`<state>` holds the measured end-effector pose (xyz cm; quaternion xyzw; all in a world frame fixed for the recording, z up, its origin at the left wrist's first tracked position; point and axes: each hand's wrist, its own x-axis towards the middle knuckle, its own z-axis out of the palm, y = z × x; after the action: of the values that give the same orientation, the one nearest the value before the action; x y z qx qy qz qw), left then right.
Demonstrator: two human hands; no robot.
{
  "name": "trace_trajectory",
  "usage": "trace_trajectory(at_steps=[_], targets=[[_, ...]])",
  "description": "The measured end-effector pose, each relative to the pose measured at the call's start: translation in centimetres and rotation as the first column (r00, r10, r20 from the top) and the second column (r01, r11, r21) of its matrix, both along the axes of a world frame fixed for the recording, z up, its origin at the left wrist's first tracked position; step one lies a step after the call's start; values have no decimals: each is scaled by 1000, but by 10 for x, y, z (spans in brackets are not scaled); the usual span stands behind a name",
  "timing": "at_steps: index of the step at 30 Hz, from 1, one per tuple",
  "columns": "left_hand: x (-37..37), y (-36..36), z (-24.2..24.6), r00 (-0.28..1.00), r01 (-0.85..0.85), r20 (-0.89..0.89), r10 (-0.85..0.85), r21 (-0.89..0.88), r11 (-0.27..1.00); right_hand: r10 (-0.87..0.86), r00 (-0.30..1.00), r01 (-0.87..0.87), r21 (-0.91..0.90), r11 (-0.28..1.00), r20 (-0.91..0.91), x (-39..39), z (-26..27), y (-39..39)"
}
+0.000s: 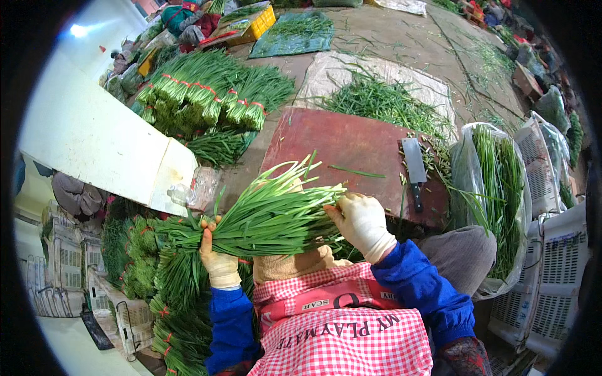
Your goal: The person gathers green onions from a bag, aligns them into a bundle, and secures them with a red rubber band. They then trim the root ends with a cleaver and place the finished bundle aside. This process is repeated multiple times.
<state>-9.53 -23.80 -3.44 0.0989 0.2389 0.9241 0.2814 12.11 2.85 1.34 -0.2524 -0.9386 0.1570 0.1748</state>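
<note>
A loose bunch of garlic chives point(273, 221) lies across my lap, its pale stem ends to the right. My left hand point(220, 263), in a fingertip-less white glove, grips the leafy end. At the pale ends, my right hand point(362, 223), gloved the same way, pinches some stems between thumb and fingers; the exact stems are hidden. Beyond the bunch lies a dark red cutting board point(329, 136). A cleaver point(414, 160) rests on its right side, black handle towards me, among short cut stem pieces point(435, 157). One loose leaf point(357, 171) lies on the board.
Chive bundles point(197, 89) tied with red bands are stacked at the far left; more bundles point(141, 254) stand by my left arm. Trimmings point(385, 101) cover a white sheet point(324, 70). At right are a chive-filled plastic bag point(529, 207) and white crates point(559, 263). Another person point(188, 23) sits far left.
</note>
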Motion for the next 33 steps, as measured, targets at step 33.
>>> trace_trajectory(at_steps=[33], targets=[[-10, 5, -5, 994, -7, -112, 5, -13, 1000, -204, 882, 302, -177, 937, 424, 52, -42, 71]])
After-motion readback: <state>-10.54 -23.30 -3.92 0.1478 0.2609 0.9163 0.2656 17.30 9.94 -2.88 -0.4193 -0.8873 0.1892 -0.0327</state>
